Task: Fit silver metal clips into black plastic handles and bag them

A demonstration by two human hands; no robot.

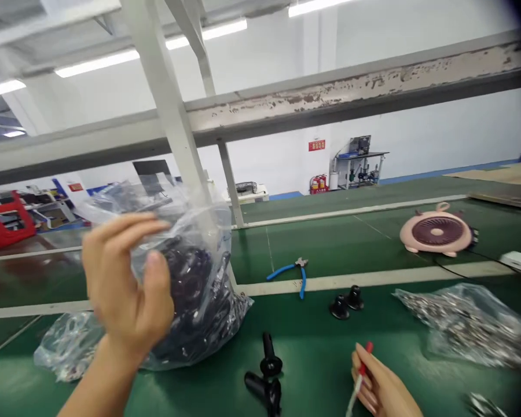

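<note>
"So, what is gripped?"
"A red-tipped stick (362, 370), by the right hand (382, 382); open bench (312, 353) is seen toward the black parts (271, 366)."
"The left hand (128, 286)?"
"Held, fingers and thumb apart, before the bag (195, 330)."

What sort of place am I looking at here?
Probably a factory assembly area: a green worktop holds blue-handled cutting pliers and a large clear bag of black parts.

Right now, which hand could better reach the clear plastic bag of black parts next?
Your left hand, probably: it's raised before the bag, apparently empty. Your right hand is farther off, holding a thin red-and-white rod.
</note>
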